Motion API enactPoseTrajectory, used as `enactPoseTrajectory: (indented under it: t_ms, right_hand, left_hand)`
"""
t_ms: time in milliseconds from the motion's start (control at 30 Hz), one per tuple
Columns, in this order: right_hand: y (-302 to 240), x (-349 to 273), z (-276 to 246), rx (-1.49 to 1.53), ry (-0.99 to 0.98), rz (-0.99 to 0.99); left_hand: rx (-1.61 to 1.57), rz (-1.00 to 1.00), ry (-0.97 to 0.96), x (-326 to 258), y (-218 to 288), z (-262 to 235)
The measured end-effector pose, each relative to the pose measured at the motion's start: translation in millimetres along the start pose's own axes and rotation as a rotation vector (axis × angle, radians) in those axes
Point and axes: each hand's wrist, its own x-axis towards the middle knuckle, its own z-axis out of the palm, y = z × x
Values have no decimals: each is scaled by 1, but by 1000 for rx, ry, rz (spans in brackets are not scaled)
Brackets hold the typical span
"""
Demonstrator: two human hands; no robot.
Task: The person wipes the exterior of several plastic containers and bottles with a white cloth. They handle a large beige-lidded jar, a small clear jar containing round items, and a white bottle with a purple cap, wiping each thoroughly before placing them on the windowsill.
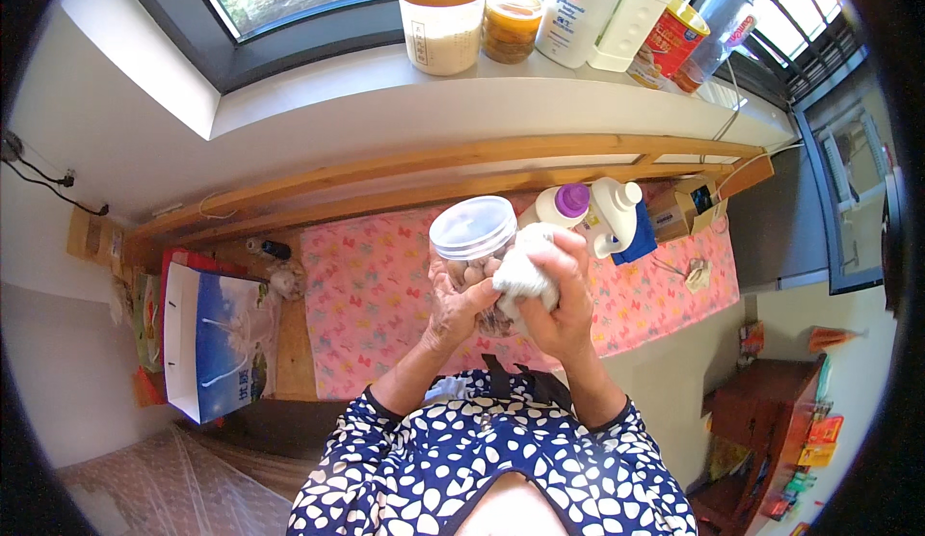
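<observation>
My left hand (453, 307) is wrapped round the side of a clear plastic jar (474, 271). A translucent screw lid (473, 227) sits on the jar, and roundish brown pieces show through its wall. In my right hand (570, 290) is a bunched white cloth (525, 281), pressed against the right side of the jar. My fingers and the cloth hide much of the jar's lower part. Just beyond my right hand stand a white bottle with a purple cap (568, 201) and a white jug with a handle (617, 210).
A pink patterned cloth (366, 295) covers the wooden surface below. Paper bags (222, 334) stand at the left, a cardboard box (679, 210) at the far right. Jars, bottles and a red-and-yellow can (672, 40) line the windowsill (337, 83). A wooden rail (414, 194) runs along the back.
</observation>
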Motion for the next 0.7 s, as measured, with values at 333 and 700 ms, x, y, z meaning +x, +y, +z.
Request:
enactPoseTrajectory:
  t_ms: [333,700]
  right_hand:
    - [0,30,-2,349,128,272]
    - [-30,-2,-18,-479,-103,-319]
  left_hand:
    - [130,107,-28,-6,8,25]
    - [307,131,64,1,-13,25]
